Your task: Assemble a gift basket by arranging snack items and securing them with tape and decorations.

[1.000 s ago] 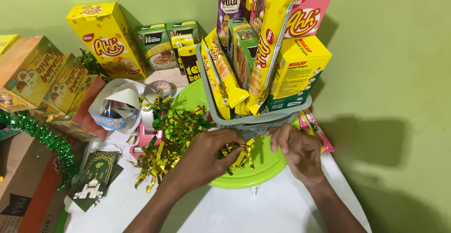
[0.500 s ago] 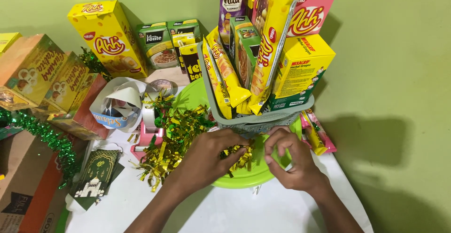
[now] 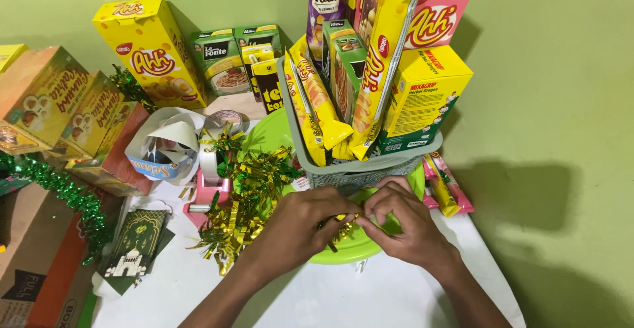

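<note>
The left hand (image 3: 300, 225) and the right hand (image 3: 403, 225) meet fingertip to fingertip over the front edge of a lime-green plate (image 3: 350, 249), both pinched closed on a short strand of gold tinsel (image 3: 343, 225) held between them; how much of the strand lies under the fingers is hard to tell, since the knuckles cover it. Just behind the hands stands a grey basket (image 3: 356, 169) set on the plate, packed upright with yellow snack packets (image 3: 317, 97), a green box (image 3: 347, 64), a yellow box (image 3: 422, 93) and a tall pink box (image 3: 446, 11), and its front wall blocks the view of the plate's middle. To the left of the hands a loose heap of green and gold tinsel (image 3: 247, 196) spills over the white counter (image 3: 370, 295), touching a pink tape dispenser (image 3: 208, 192). Beyond that lie a rolled paper cone (image 3: 165, 146), a dark green card (image 3: 135, 242) and a green garland (image 3: 66, 192) draped along cardboard boxes (image 3: 59, 110) at the left edge. A large yellow box (image 3: 152, 54) and small green boxes (image 3: 221, 60) lean against the green wall (image 3: 561, 70). Pink and yellow sachets (image 3: 446, 186) lie to the right of the basket.
</note>
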